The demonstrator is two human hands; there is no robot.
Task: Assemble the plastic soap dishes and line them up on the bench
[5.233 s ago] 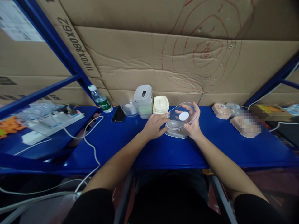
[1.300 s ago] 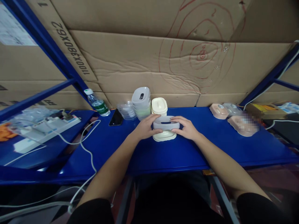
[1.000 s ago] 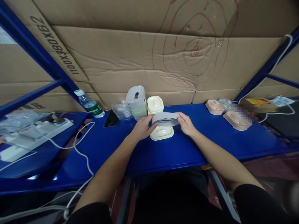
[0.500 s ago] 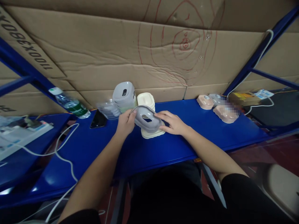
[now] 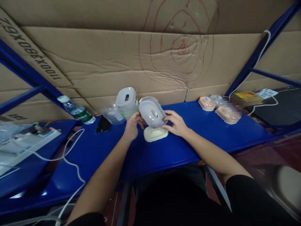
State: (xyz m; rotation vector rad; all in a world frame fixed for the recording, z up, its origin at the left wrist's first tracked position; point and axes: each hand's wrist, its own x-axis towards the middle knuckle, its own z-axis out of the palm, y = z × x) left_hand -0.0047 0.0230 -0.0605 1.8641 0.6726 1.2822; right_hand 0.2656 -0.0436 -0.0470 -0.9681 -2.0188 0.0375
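A glossy grey plastic lid with an oblong slot (image 5: 148,113) is tilted above the blue table, its smooth outer side towards me. My right hand (image 5: 176,123) grips its right edge between thumb and fingers. At its lower left edge is my left hand (image 5: 133,126), fingers curled against the lid and partly hidden by it. Below lies a flat cream-coloured plastic piece (image 5: 155,135) on the table. Behind to the left stands a stack of pale containers topped by a similar grey lid (image 5: 122,98). Another cream piece is mostly covered by the lid I hold.
Clear plastic cups (image 5: 113,114), a black phone (image 5: 102,124) and a water bottle (image 5: 78,111) stand or lie at the left. Pink cases (image 5: 207,103) and a grey case (image 5: 217,100) sit at the right. A white cable (image 5: 77,169) crosses the table's left side.
The grey lid has been turned over, from its hollow inside facing me to its outer side, and raised slightly off the cream piece. My left fingers have shifted to its lower left edge.
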